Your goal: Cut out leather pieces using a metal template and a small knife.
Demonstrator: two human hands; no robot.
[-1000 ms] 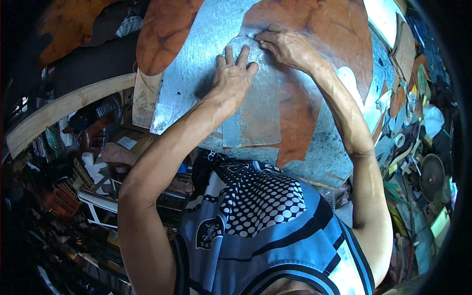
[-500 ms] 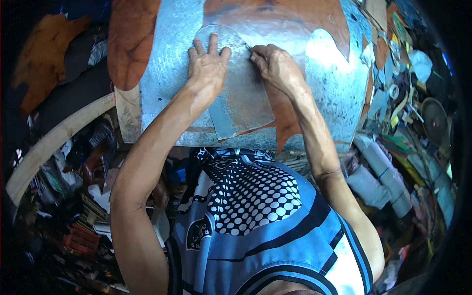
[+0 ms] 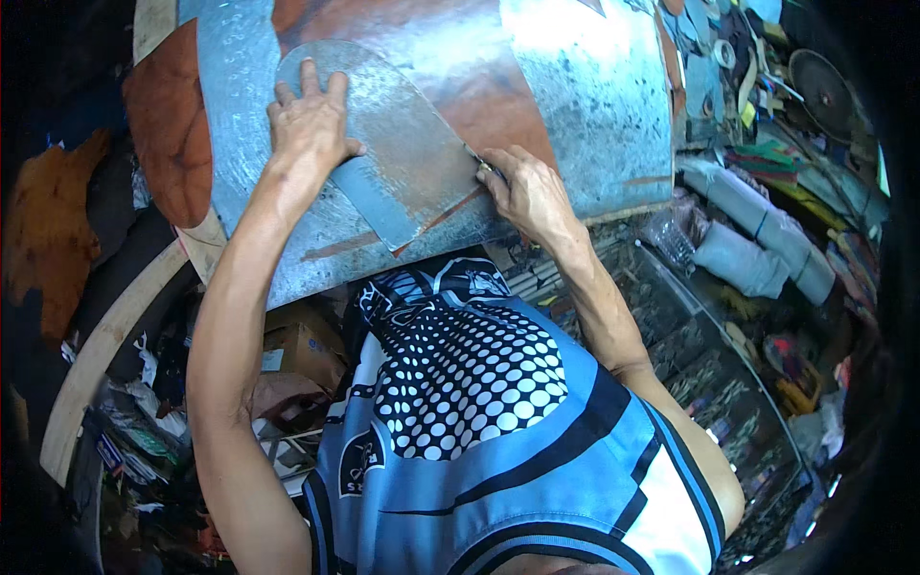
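A flat, worn grey template (image 3: 407,144) with a rounded far end lies on a sheet of brown leather (image 3: 479,81). My left hand (image 3: 309,129) presses on the template's left side, its fingers spread. In my right hand (image 3: 532,196) is a small knife (image 3: 481,163), mostly hidden by the fingers. The knife's thin dark tip meets the template's right edge near its near right corner. Brown leather shows beyond that edge and in a thin strip along the template's near end.
The metal-topped table (image 3: 613,125) bears another brown leather piece (image 3: 172,125) at its left. A curved wooden strip (image 3: 105,355) stands left of the table. Wrapped rolls (image 3: 757,220), a round dark disc (image 3: 821,91) and many scraps crowd the right side.
My right hand has drawn the knife along the template's right edge toward me. My left hand stays spread on the template. The whole view has turned, shifting the table leftward.
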